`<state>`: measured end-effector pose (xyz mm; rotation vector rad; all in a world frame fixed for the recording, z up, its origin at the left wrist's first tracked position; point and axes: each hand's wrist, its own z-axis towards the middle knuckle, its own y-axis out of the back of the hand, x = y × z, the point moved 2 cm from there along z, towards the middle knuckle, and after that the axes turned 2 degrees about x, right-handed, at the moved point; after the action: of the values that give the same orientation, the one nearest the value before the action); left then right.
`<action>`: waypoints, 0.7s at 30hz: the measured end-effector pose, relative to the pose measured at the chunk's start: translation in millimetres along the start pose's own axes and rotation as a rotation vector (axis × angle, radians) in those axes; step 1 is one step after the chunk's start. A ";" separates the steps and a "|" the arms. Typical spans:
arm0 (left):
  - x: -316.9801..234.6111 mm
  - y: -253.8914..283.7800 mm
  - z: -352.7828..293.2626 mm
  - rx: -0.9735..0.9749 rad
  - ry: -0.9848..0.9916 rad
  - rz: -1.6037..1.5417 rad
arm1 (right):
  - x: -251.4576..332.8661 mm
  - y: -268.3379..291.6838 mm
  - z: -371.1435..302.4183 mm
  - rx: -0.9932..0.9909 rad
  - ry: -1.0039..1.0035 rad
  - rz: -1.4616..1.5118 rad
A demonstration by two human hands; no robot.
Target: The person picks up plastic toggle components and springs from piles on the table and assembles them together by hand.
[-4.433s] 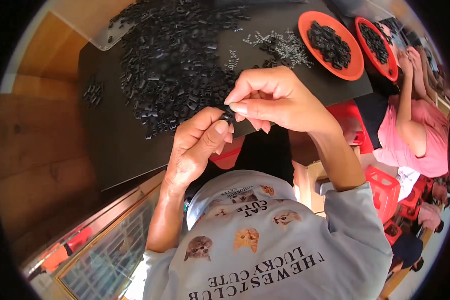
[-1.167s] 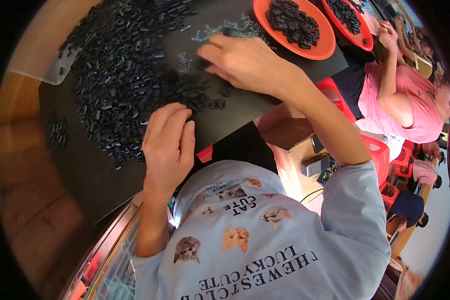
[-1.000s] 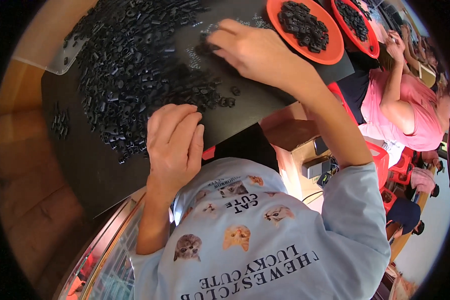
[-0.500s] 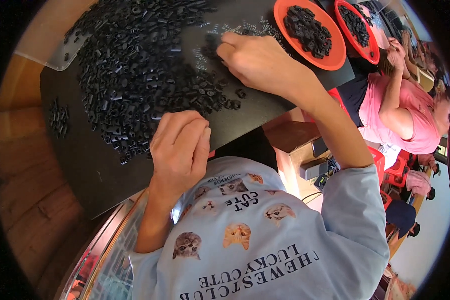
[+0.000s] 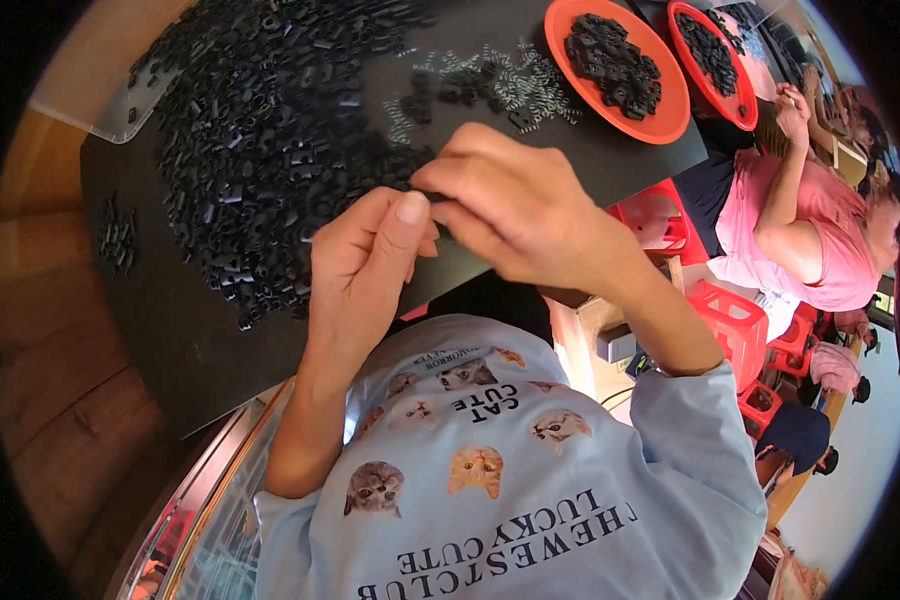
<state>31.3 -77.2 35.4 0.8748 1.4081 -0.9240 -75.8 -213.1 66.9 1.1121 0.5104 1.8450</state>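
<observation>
My left hand and my right hand meet fingertip to fingertip over the near edge of the dark table. Both are closed in a pinch. A bit of something small and dark shows where the fingertips meet; the fingers hide most of it. Just beyond my left hand spreads a large pile of small black plastic tube-like pieces. Past my right hand lie loose small metal coil springs, with a few black pieces among them.
An orange bowl of black parts stands at the table's far right, with a red bowl beyond it. A small black heap lies at the left. Red stools and a person in pink are at the right.
My right hand has come back from the springs toward me and now meets my left hand. My left hand has turned, its thumb now up at the fingertips of the right.
</observation>
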 end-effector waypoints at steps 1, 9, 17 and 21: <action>0.7 -0.7 0.0 0.004 0.000 -0.001 | 5.6 -0.5 0.5 0.031 0.001 -0.004; 4.3 5.3 -8.1 -0.078 0.115 -0.235 | -48.5 28.8 11.2 0.057 0.008 0.002; 4.5 5.1 -10.2 -0.100 0.046 -0.175 | -112.0 33.5 61.4 0.305 -0.056 -0.362; 2.3 8.7 -11.2 -0.122 0.001 -0.141 | -106.5 19.1 88.2 0.519 -0.038 -0.359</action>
<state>34.6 -63.5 32.9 0.6916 1.5255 -0.9318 11.1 -322.0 73.9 1.2851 1.1317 1.4081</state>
